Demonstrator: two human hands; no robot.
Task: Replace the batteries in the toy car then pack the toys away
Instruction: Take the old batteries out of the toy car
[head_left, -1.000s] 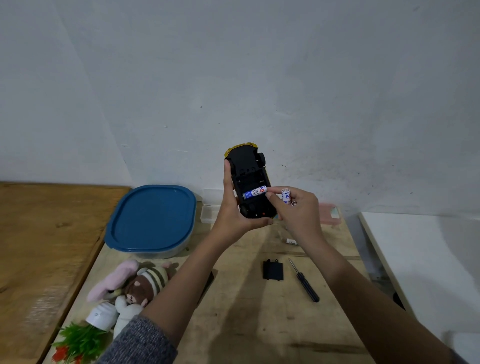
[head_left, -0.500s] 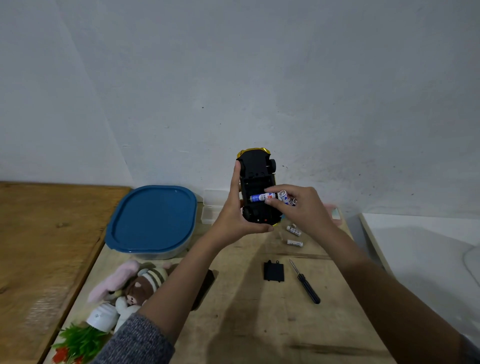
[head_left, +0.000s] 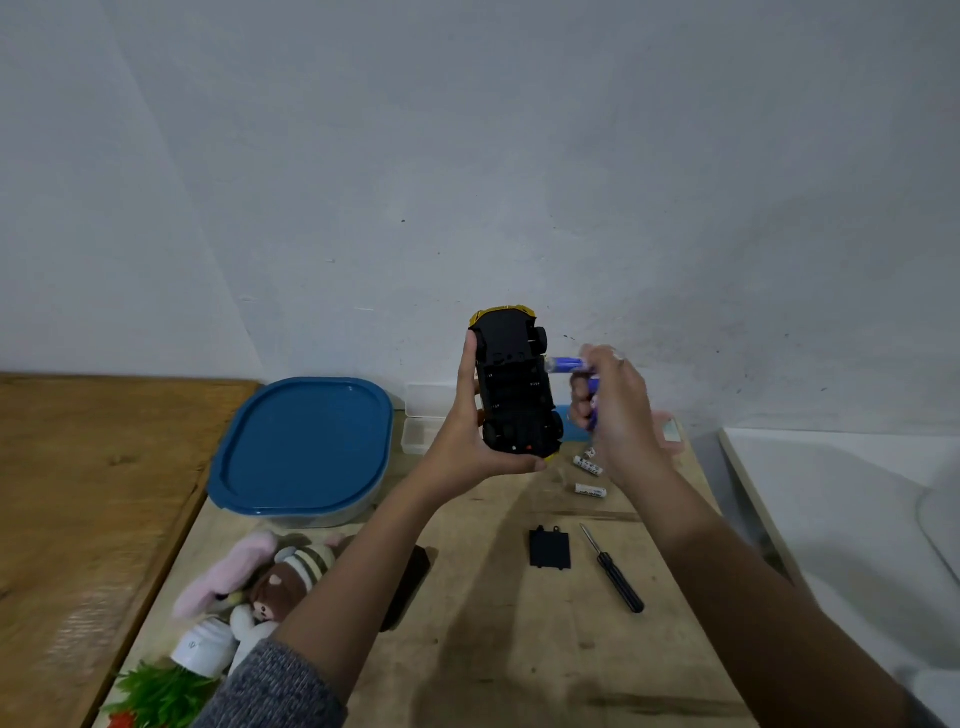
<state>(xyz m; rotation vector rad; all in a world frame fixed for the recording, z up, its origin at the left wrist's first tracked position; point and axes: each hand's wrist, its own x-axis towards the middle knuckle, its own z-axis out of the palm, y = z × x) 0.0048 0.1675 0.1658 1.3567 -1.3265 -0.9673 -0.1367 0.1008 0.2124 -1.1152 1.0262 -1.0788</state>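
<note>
My left hand (head_left: 470, 441) grips the yellow toy car (head_left: 514, 384), held up with its black underside and open battery bay facing me. Just right of the car, my right hand (head_left: 618, 410) holds blue-and-white batteries (head_left: 569, 365), blurred by motion; one pokes out toward the car's side. Loose white batteries (head_left: 589, 477) lie on the wooden table (head_left: 493, 623) below that hand. The black battery cover (head_left: 549, 548) and a small black screwdriver (head_left: 615, 571) lie nearer me.
A clear container with a blue lid (head_left: 306, 447) stands at the left. Plush toys (head_left: 260, 582) and a small potted plant (head_left: 171, 680) lie at the near left. Small clear boxes (head_left: 423, 418) sit by the wall. A white surface (head_left: 841, 499) is on the right.
The blue-and-white battery has come out of the car's bay, drawn right in my right hand. The car has shifted slightly right.
</note>
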